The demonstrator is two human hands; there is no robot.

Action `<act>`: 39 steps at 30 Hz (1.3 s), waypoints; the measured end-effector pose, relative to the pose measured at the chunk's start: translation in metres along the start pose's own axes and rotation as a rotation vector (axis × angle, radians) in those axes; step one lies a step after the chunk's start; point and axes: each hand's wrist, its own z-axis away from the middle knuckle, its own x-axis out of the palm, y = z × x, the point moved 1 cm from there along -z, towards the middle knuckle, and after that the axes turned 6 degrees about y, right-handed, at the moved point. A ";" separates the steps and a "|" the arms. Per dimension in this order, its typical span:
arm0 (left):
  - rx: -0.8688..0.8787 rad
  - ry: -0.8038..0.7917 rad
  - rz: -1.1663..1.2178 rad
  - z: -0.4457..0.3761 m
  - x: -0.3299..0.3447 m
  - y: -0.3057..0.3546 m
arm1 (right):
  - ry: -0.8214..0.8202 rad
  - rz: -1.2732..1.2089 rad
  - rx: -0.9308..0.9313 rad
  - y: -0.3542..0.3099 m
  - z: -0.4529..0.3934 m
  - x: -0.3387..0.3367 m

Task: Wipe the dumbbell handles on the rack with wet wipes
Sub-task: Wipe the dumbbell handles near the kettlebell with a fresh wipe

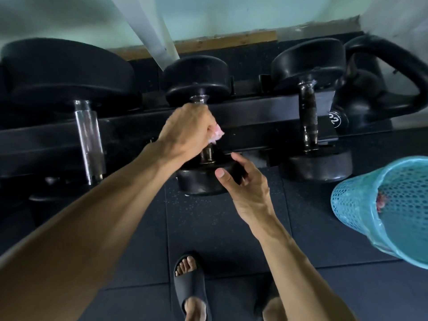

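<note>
Mid-wipe on the middle dumbbell at frame centre on the rack: left hand clenches a wet wipe around its handle, right hand steadies the near head with fingers curled on it; next, likely the right-hand dumbbell's handle.
</note>
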 end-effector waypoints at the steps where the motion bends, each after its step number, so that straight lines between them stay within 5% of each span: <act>1: 0.016 -0.061 0.033 0.007 0.003 0.001 | 0.004 0.014 -0.009 -0.003 0.001 -0.001; 7: -0.214 0.072 0.364 0.057 -0.022 -0.005 | 0.115 0.172 -0.108 -0.021 0.010 0.000; 10: -0.288 0.019 0.465 0.087 -0.048 -0.010 | 0.305 0.337 -0.516 -0.035 0.032 0.018; 12: -0.415 -0.004 0.619 0.106 -0.060 -0.013 | 0.247 0.287 -0.699 -0.043 0.049 0.038; 15: -0.596 0.066 0.819 0.126 -0.074 -0.018 | 0.033 0.149 -0.602 -0.056 0.066 0.065; 19: -0.784 0.183 1.030 0.147 -0.085 -0.026 | -0.058 0.035 -0.462 -0.064 0.078 0.090; 28: -0.887 0.421 1.356 0.174 -0.091 -0.035 | -0.222 -0.080 -0.302 -0.084 0.072 0.111; 31: -0.885 0.550 1.001 0.181 -0.080 -0.031 | -0.302 -0.006 -0.281 -0.083 0.062 0.115; 36: -0.467 0.847 0.136 0.198 -0.044 -0.033 | -0.320 0.079 -0.375 -0.086 0.036 0.121; 39: -0.562 0.837 -0.036 0.199 -0.028 -0.046 | -0.264 0.152 -0.395 -0.090 0.010 0.131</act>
